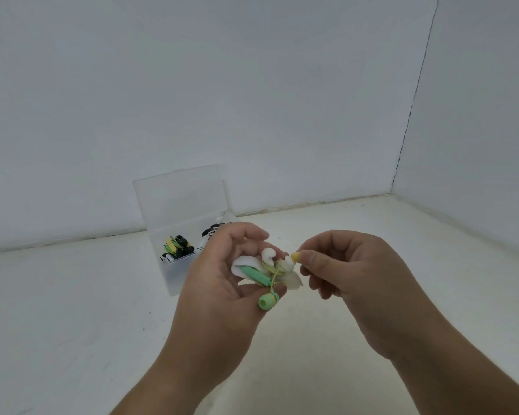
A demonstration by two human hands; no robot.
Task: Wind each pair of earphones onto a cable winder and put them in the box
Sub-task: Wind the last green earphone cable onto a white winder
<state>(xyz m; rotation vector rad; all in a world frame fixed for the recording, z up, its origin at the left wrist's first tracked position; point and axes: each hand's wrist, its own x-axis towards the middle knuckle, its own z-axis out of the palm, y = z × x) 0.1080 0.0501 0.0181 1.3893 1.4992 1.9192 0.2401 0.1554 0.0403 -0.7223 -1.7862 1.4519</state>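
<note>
We're nearly done: wound sets sit in the box point(174, 274) by the desk's back edge, our left hand point(222, 283) grips the winder point(291, 278) with green earphones point(268, 301), right hand point(342, 265) pinching the yellow tip point(295, 257).

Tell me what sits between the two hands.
In the head view, a white cable winder wrapped with yellow-green earphones sits between them: the left hand cradles it, and the right hand pinches its yellow earbud.
</note>
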